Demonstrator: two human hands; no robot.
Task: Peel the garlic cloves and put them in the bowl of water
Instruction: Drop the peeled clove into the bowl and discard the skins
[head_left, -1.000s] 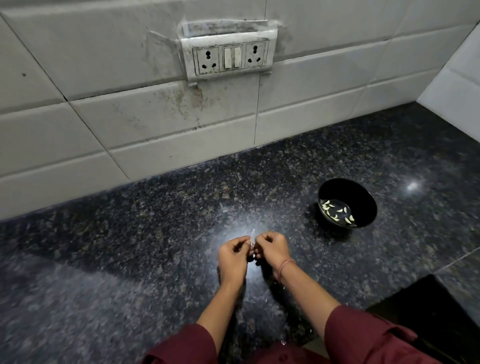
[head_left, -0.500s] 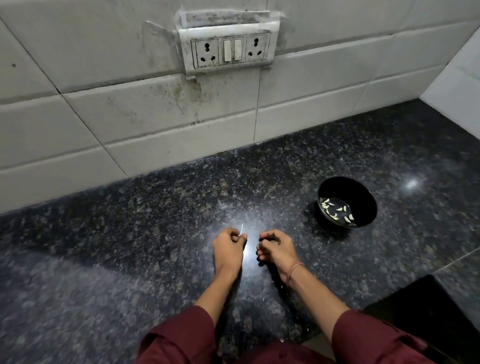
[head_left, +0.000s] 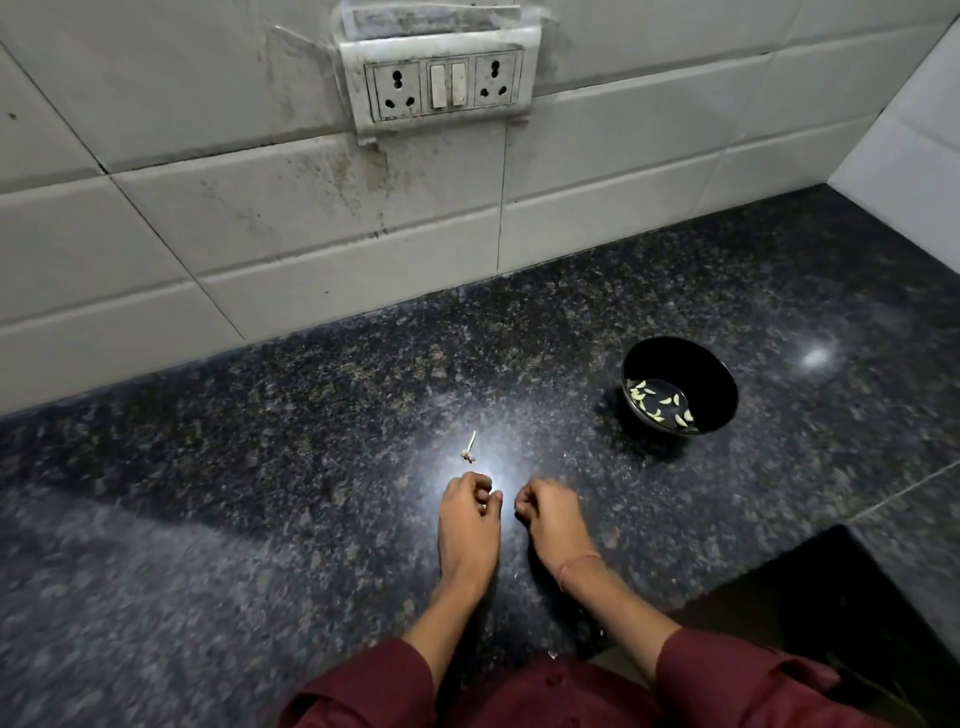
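Note:
A black bowl (head_left: 719, 384) stands at the right on the dark granite counter, with several peeled garlic cloves (head_left: 658, 406) floating in its water. A bare garlic stem (head_left: 469, 450) lies on the counter just beyond my left hand (head_left: 467, 525). That hand rests on the counter with loosely curled fingers and holds nothing. My right hand (head_left: 553, 522) sits beside it, a small gap between them. Its fingers curl tightly inward round a small garlic clove, which they mostly hide. The bowl is well to the right of both hands.
A white tiled wall with a socket panel (head_left: 441, 85) runs along the back. A side wall (head_left: 914, 171) closes the right corner. A dark cut-out (head_left: 852, 613) drops away at the counter's front right. Speckled granite counter (head_left: 260, 467) stretches left.
My hands have drawn apart and back toward me. The left hand has let go of the stem, which now lies on the counter. The view has tilted upward slightly.

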